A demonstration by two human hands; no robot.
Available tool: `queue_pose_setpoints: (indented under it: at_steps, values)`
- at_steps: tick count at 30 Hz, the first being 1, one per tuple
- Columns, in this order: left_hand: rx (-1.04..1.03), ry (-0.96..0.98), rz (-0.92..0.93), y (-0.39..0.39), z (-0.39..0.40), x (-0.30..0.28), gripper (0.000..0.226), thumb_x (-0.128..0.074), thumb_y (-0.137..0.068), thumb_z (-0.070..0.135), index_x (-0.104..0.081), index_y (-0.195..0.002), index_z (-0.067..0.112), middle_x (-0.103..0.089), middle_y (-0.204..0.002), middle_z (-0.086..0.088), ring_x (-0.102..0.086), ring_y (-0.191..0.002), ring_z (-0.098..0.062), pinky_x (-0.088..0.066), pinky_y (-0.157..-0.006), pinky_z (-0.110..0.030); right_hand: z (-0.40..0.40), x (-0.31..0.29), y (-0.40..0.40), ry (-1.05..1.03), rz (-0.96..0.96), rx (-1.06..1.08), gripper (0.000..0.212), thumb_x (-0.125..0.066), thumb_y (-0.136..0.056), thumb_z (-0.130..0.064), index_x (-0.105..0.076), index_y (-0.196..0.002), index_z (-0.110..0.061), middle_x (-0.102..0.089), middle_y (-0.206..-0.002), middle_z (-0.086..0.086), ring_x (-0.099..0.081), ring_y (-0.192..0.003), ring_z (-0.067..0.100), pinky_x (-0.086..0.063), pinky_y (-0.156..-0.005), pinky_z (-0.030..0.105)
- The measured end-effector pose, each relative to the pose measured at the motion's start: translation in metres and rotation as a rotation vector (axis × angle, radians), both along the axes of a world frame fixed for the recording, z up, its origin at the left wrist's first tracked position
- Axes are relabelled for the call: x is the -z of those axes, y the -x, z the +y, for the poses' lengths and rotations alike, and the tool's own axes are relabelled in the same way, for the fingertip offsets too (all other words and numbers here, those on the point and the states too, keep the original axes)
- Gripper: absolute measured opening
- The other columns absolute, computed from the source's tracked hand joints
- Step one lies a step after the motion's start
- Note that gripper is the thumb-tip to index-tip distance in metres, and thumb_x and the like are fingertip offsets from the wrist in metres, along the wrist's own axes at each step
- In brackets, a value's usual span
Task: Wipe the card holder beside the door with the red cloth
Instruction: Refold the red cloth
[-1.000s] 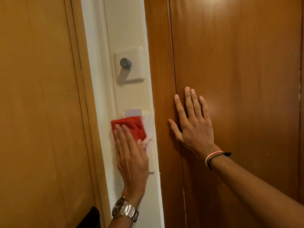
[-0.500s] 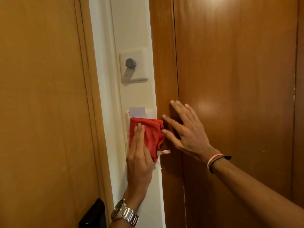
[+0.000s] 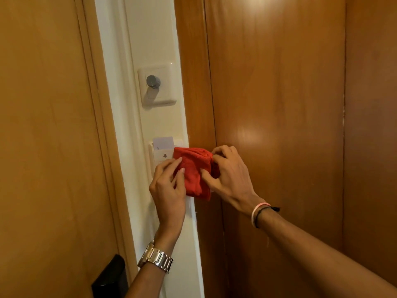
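The white card holder (image 3: 160, 155) is mounted on the narrow white wall strip, with a pale card (image 3: 163, 142) standing in its top slot. The folded red cloth (image 3: 193, 168) hangs over the holder's right edge and the strip's corner. My left hand (image 3: 169, 186) pinches the cloth's left side, its fingers over the holder's lower part. From the right, my right hand (image 3: 227, 175) grips the cloth's right side. The holder's lower half is hidden behind hand and cloth.
A white dimmer switch with a grey knob (image 3: 153, 81) sits above the holder. A wooden door (image 3: 47, 147) with a black lock plate (image 3: 110, 278) is on the left. Wooden panelling (image 3: 279, 104) fills the right.
The cloth slid right across the holder to its right edge, uncovering the holder's arrow mark. My right hand left the wooden panel and took hold of the cloth.
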State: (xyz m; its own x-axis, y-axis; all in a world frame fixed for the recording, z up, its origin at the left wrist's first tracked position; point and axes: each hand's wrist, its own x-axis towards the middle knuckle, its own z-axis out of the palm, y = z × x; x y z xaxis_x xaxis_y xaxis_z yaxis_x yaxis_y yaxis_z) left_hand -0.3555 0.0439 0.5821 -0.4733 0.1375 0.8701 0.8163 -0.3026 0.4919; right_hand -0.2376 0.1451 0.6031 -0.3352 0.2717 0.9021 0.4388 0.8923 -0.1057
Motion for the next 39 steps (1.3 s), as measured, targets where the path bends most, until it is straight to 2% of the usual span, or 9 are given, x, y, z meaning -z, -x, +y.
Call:
queue_pose_setpoints:
  at_steps: [8, 14, 18, 20, 28, 30, 33, 35, 39]
  values:
    - [0.307, 0.042, -0.125, -0.02, -0.005, -0.014, 0.049, -0.074, -0.085, 0.033, -0.056, -0.131, 0.028, -0.064, -0.12, 0.016, -0.062, -0.107, 0.006, -0.055, -0.077, -0.01, -0.004, 0.002, -0.043, 0.164, 0.223, -0.273, 0.042, -0.063, -0.091, -0.046, -0.074, -0.113, -0.012, -0.07, -0.115, -0.002, -0.064, -0.099, 0.008, -0.06, -0.081, 0.029]
    - [0.833, 0.148, -0.236, -0.059, 0.016, -0.008, 0.022, -0.068, -0.091, 0.02, -0.067, -0.113, 0.02, -0.077, -0.108, -0.007, -0.074, -0.096, -0.01, -0.056, -0.073, -0.013, -0.005, 0.014, -0.101, 0.355, 0.346, -0.361, 0.028, -0.066, -0.09, -0.045, -0.068, -0.103, -0.021, -0.07, -0.087, -0.015, -0.066, -0.078, 0.004, -0.056, -0.069, 0.025]
    - [0.968, 0.209, -0.27, -0.097, 0.029, 0.018, 0.014, -0.061, -0.095, 0.02, -0.062, -0.107, 0.028, -0.079, -0.094, 0.001, -0.074, -0.086, -0.006, -0.057, -0.069, -0.014, -0.003, 0.039, -0.137, 0.532, 0.377, -0.442, 0.025, -0.068, -0.094, -0.038, -0.064, -0.109, -0.018, -0.07, -0.088, -0.013, -0.068, -0.08, 0.008, -0.058, -0.075, 0.038]
    - [0.996, 0.248, -0.31, -0.114, 0.034, 0.032, 0.013, -0.058, -0.097, 0.02, -0.06, -0.107, 0.027, -0.079, -0.09, 0.0, -0.074, -0.083, -0.008, -0.057, -0.067, -0.016, 0.001, 0.053, -0.154, 0.603, 0.393, -0.455, 0.025, -0.071, -0.094, -0.034, -0.064, -0.11, -0.017, -0.072, -0.091, -0.011, -0.07, -0.083, 0.012, -0.06, -0.075, 0.043]
    - [1.006, 0.539, -0.476, -0.173, 0.054, 0.133, 0.019, -0.068, -0.089, 0.018, -0.06, -0.107, 0.018, -0.077, -0.105, -0.009, -0.076, -0.091, -0.013, -0.057, -0.068, -0.016, 0.019, 0.154, -0.235, 0.943, 0.449, -0.336, 0.028, -0.084, -0.084, -0.023, -0.073, -0.106, -0.01, -0.081, -0.097, -0.002, -0.079, -0.091, 0.015, -0.063, -0.074, 0.028]
    - [0.958, 0.669, -0.478, -0.188, 0.055, 0.172, 0.028, -0.071, -0.087, 0.021, -0.057, -0.111, 0.017, -0.076, -0.106, -0.007, -0.076, -0.089, -0.014, -0.06, -0.069, -0.021, 0.019, 0.192, -0.252, 1.024, 0.409, -0.233, 0.024, -0.085, -0.084, -0.025, -0.076, -0.103, -0.012, -0.082, -0.095, -0.002, -0.078, -0.088, 0.009, -0.062, -0.075, 0.026]
    - [0.833, 0.871, -0.473, -0.208, 0.057, 0.228, 0.04, -0.077, -0.082, 0.027, -0.056, -0.115, 0.018, -0.072, -0.105, -0.008, -0.071, -0.084, -0.018, -0.06, -0.072, -0.032, 0.015, 0.243, -0.274, 1.1, 0.281, -0.045, 0.025, -0.082, -0.085, -0.038, -0.08, -0.103, -0.02, -0.077, -0.083, -0.015, -0.07, -0.071, -0.011, -0.053, -0.064, 0.008]
    - [0.773, 0.959, -0.476, -0.224, 0.06, 0.263, 0.046, -0.079, -0.079, 0.03, -0.055, -0.117, 0.021, -0.069, -0.1, 0.003, -0.065, -0.081, -0.007, -0.053, -0.064, -0.02, 0.018, 0.275, -0.288, 1.171, 0.228, 0.061, 0.03, -0.08, -0.086, -0.041, -0.079, -0.108, -0.021, -0.073, -0.085, -0.02, -0.068, -0.073, -0.011, -0.052, -0.066, 0.005]
    - [0.789, 1.058, -0.579, -0.268, 0.061, 0.347, 0.065, -0.081, -0.077, 0.025, -0.044, -0.132, 0.022, -0.055, -0.103, 0.017, -0.054, -0.089, 0.006, -0.05, -0.063, -0.013, 0.026, 0.357, -0.321, 1.463, 0.266, 0.232, 0.04, -0.084, -0.083, -0.034, -0.069, -0.115, -0.014, -0.072, -0.111, 0.002, -0.069, -0.108, 0.023, -0.06, -0.096, 0.04]
